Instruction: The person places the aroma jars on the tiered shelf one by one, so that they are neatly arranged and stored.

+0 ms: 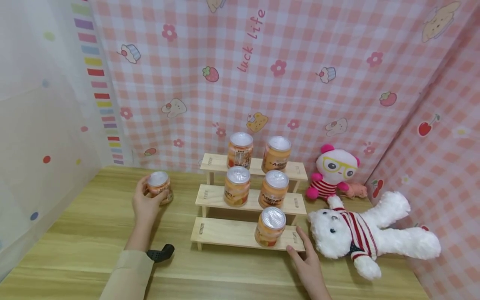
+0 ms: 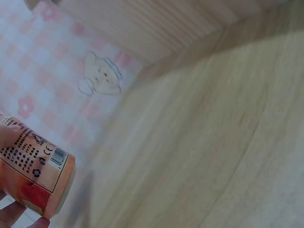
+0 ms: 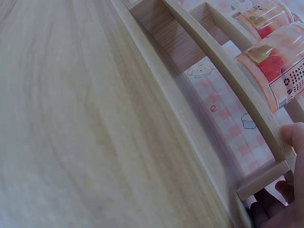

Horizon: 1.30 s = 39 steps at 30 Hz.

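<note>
At the left of the head view my left hand (image 1: pixel 145 206) grips an orange fruit-printed can (image 1: pixel 160 188) with a silvery lid. Its barcode side faces the left wrist camera; whether its base touches the table is unclear. To the right stands a three-step wooden display rack (image 1: pixel 225 233). My right hand (image 1: pixel 308 264) holds the right end of the lowest step, with the thumb at the front edge and the other fingers around the end near the leg (image 3: pixel 263 180). A similar can (image 1: pixel 270 227) stands on that step's right half, close to this hand.
Two cans (image 1: pixel 237 187) stand on the middle step and two more (image 1: pixel 277 154) on the top one. A white plush bear (image 1: pixel 363 233) lies right of the rack, near a pink panda doll (image 1: pixel 331 173). A black wrist-mount piece (image 1: pixel 161 253) sits by the left sleeve.
</note>
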Each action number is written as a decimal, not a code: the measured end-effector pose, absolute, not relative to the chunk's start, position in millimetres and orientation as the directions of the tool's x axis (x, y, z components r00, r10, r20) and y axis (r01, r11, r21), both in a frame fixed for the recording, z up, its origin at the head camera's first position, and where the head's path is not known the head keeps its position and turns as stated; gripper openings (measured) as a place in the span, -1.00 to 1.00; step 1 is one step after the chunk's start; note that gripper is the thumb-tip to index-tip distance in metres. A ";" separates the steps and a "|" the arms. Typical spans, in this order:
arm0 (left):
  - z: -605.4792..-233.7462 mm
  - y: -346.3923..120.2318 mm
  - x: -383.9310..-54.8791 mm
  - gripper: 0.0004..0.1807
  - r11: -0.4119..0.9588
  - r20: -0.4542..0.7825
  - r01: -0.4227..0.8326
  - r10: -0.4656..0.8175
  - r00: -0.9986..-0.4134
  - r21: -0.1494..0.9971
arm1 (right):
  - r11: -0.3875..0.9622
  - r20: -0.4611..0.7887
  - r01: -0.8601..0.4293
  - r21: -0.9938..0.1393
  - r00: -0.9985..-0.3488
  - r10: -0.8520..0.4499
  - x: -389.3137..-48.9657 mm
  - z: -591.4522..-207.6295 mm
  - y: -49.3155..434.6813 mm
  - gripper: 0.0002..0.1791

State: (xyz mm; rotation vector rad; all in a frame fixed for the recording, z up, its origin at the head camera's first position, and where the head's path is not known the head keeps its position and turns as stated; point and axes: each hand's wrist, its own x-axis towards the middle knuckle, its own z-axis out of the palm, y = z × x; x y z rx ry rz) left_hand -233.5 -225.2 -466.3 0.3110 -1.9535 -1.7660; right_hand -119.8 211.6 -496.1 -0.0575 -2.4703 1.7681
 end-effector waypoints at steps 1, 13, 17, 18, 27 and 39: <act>-464.1 -224.6 -231.2 -0.20 0.146 0.205 0.153 -0.474 -0.856 0.977 | 0.320 0.064 -0.032 -0.947 -0.994 0.090 -119.6 -495.9 211.4 -0.25; -434.2 -212.0 -198.3 -0.21 0.292 0.315 0.200 -0.428 -0.847 0.935 | 0.293 0.072 -0.044 -0.955 -0.994 0.085 -118.6 -497.0 211.4 -0.25; -426.3 -205.9 -187.7 -0.23 0.323 0.351 0.225 -0.412 -0.841 0.919 | 0.300 0.063 -0.035 -0.953 -0.994 0.085 -118.7 -497.0 212.1 -0.24; -424.2 -204.2 -185.4 -0.23 0.330 0.361 0.233 -0.407 -0.839 0.915 | 0.299 0.062 -0.034 -0.954 -0.994 0.085 -118.9 -497.0 212.1 -0.24; -402.0 -184.1 -163.1 -0.26 0.345 0.405 0.289 -0.339 -0.849 0.893 | 0.301 0.084 -0.053 -0.952 -0.992 0.093 -119.5 -496.8 211.6 -0.26; -386.4 -160.7 -139.9 -0.23 0.302 0.375 0.301 -0.232 -0.897 0.905 | 0.294 0.088 -0.054 -0.954 -0.991 0.103 -118.9 -495.7 211.3 -0.27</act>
